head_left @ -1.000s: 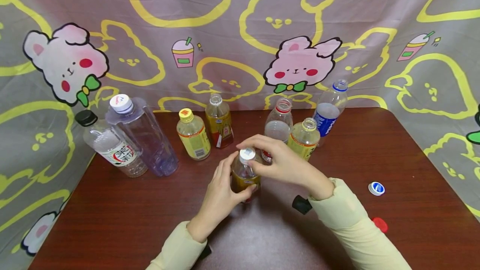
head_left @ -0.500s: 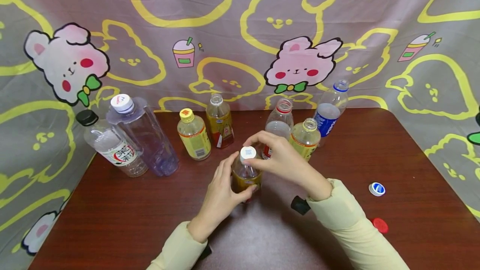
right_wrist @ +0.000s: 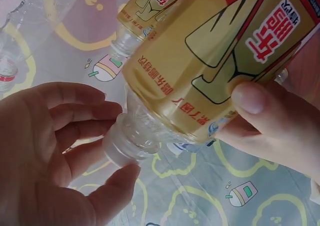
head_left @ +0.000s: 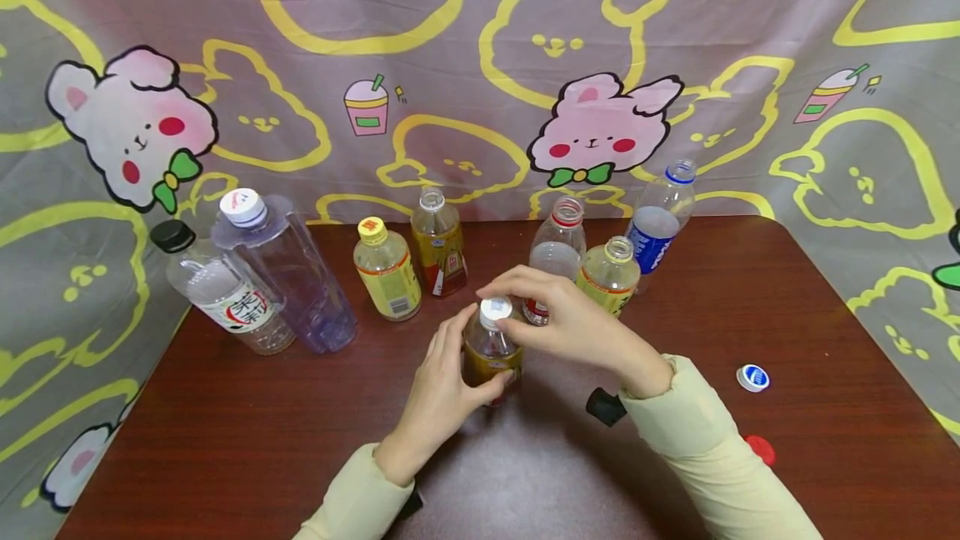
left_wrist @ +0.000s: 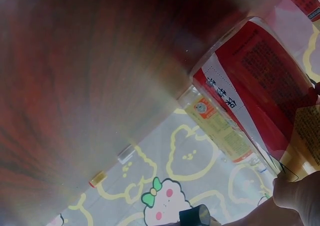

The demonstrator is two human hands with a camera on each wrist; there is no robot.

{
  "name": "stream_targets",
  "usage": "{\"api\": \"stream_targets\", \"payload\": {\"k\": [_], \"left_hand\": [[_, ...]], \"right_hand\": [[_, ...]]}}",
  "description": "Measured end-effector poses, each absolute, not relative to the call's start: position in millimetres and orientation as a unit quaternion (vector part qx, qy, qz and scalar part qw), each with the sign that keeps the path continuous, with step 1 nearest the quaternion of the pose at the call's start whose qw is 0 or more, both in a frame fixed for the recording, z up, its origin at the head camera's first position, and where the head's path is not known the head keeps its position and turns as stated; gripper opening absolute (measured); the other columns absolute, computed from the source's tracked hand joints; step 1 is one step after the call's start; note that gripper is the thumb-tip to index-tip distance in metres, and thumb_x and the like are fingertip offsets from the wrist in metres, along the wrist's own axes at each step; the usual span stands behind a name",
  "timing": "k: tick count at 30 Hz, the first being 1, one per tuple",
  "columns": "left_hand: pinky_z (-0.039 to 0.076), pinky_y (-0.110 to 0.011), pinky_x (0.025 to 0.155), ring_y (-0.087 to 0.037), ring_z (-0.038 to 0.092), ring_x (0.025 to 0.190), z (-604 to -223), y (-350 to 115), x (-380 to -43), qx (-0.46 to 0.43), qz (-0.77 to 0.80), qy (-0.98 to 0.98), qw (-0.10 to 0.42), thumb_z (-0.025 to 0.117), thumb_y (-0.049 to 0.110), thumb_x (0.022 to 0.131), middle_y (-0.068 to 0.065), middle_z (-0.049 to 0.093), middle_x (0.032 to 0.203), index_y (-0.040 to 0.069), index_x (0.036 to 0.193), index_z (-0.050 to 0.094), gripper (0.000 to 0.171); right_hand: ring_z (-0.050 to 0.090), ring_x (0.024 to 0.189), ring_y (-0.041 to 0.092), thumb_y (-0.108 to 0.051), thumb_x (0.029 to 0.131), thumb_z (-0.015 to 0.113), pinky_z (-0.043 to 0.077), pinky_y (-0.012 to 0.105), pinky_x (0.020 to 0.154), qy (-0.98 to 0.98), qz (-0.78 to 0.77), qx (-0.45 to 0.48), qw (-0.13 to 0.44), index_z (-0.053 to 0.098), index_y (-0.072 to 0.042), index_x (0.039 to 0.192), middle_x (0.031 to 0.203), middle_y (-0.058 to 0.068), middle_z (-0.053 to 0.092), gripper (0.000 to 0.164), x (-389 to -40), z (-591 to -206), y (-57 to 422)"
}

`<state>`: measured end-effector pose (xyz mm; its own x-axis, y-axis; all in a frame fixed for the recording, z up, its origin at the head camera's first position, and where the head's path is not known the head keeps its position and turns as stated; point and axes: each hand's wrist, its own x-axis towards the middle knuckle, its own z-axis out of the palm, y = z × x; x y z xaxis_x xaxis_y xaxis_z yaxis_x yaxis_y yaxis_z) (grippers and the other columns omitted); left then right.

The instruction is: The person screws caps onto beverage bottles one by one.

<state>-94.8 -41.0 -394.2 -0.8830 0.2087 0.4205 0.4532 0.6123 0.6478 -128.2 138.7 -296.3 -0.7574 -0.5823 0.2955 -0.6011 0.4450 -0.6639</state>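
In the head view, a plastic drink bottle (head_left: 489, 347) with a gold and red label stands upright near the table's middle. My left hand (head_left: 441, 386) grips its body, thumb in front and fingers round the far side. My right hand (head_left: 564, 319) pinches the white cap (head_left: 495, 311) on top between thumb and fingers. From the right wrist, the cap (right_wrist: 120, 142) appears on the bottle's neck with the right fingers round it, and the left thumb (right_wrist: 250, 96) presses the gold label. The red lower label (left_wrist: 260, 80) fills the right of the left wrist view.
Capless bottles stand behind on the right: red-ringed (head_left: 557, 250), yellow-labelled (head_left: 609, 277) and blue-labelled (head_left: 654, 227). A capless gold-labelled bottle (head_left: 438, 244), a yellow-capped bottle (head_left: 388, 277), a tall purplish bottle (head_left: 296, 282) and a black-capped bottle (head_left: 232, 298) stand left. Blue-white (head_left: 753, 377) and red (head_left: 761, 449) caps lie right.
The right fingers and wrist shifted slightly around the white cap and then back again. The left hand and the bottle stayed in place.
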Motion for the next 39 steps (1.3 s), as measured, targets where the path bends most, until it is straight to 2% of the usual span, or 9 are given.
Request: {"api": "stream_targets", "payload": {"k": [5, 12, 16, 21, 23, 26, 33, 39], "left_hand": [[0.05, -0.043, 0.087, -0.024, 0.055, 0.111, -394.7, -41.6, -94.6, -0.185, -0.398, -0.885, 0.156, 0.083, 0.03, 0.069, -0.007, 0.054, 0.125, 0.012, 0.139, 0.037, 0.086], [0.051, -0.042, 0.087, -0.024, 0.055, 0.111, -395.7, -42.1, -94.4, -0.184, -0.4, -0.884, 0.158, 0.083, 0.028, 0.069, -0.007, 0.054, 0.125, 0.012, 0.139, 0.037, 0.086], [0.051, -0.042, 0.087, -0.024, 0.055, 0.111, -395.7, -41.6, -94.6, -0.185, -0.401, -0.884, 0.156, 0.083, 0.029, 0.069, -0.007, 0.054, 0.125, 0.012, 0.139, 0.037, 0.086], [0.05, -0.043, 0.088, -0.024, 0.054, 0.112, -395.7, -41.4, -95.0, -0.18, -0.4, -0.885, 0.153, 0.083, 0.03, 0.069, -0.007, 0.054, 0.126, 0.012, 0.139, 0.037, 0.086], [0.05, -0.043, 0.088, -0.024, 0.055, 0.112, -395.8, -41.5, -95.2, -0.179, -0.398, -0.887, 0.154, 0.083, 0.03, 0.068, -0.007, 0.054, 0.126, 0.013, 0.139, 0.037, 0.086], [0.051, -0.043, 0.087, -0.024, 0.055, 0.111, -395.7, -41.5, -95.3, -0.18, -0.396, -0.887, 0.154, 0.084, 0.029, 0.068, -0.007, 0.054, 0.125, 0.013, 0.139, 0.037, 0.087], [0.052, -0.043, 0.084, -0.024, 0.055, 0.11, -395.4, -41.0, -95.1, -0.19, -0.395, -0.886, 0.155, 0.083, 0.03, 0.069, -0.007, 0.054, 0.125, 0.013, 0.139, 0.036, 0.087], [0.052, -0.043, 0.084, -0.024, 0.055, 0.11, -395.9, -41.2, -94.9, -0.187, -0.395, -0.886, 0.157, 0.083, 0.03, 0.069, -0.006, 0.054, 0.124, 0.012, 0.139, 0.037, 0.086]], "right_hand": [[0.06, 0.101, 0.013, -0.013, 0.083, 0.071, 0.05, 0.028, 0.085, -0.858, 0.388, 0.336, 0.029, 0.067, -0.007, 0.112, 0.111, 0.003, 0.067, 0.03, -128.9, -296.0, 137.0], [0.057, 0.088, 0.01, -0.017, 0.077, 0.077, 0.048, 0.024, 0.076, -0.869, 0.384, 0.308, 0.053, 0.066, -0.008, 0.102, 0.1, 0.002, 0.066, 0.029, -129.1, -298.4, 132.8], [0.057, 0.089, 0.011, -0.019, 0.074, 0.08, 0.049, 0.029, 0.078, -0.873, 0.381, 0.3, 0.055, 0.063, -0.007, 0.102, 0.098, 0.002, 0.064, 0.035, -129.8, -299.7, 132.1], [0.058, 0.104, 0.015, -0.016, 0.082, 0.072, 0.05, 0.039, 0.089, -0.859, 0.383, 0.338, 0.034, 0.06, -0.006, 0.116, 0.113, 0.005, 0.063, 0.038, -129.8, -300.8, 134.9], [0.058, 0.107, 0.015, -0.012, 0.085, 0.065, 0.049, 0.038, 0.092, -0.853, 0.385, 0.352, 0.025, 0.06, -0.007, 0.119, 0.118, 0.005, 0.062, 0.035, -129.8, -300.8, 136.8], [0.058, 0.105, 0.013, -0.009, 0.086, 0.061, 0.05, 0.032, 0.09, -0.849, 0.39, 0.356, 0.017, 0.063, -0.008, 0.117, 0.116, 0.003, 0.063, 0.031, -129.8, -299.8, 139.5], [0.059, 0.104, 0.012, -0.013, 0.086, 0.067, 0.05, 0.029, 0.088, -0.854, 0.397, 0.337, 0.013, 0.065, -0.008, 0.113, 0.113, 0.002, 0.066, 0.028, -127.1, -295.5, 141.5], [0.06, 0.097, 0.011, -0.016, 0.083, 0.072, 0.051, 0.028, 0.084, -0.862, 0.398, 0.313, 0.032, 0.067, -0.01, 0.107, 0.108, 0.002, 0.067, 0.026, -127.3, -297.7, 139.0]]}}
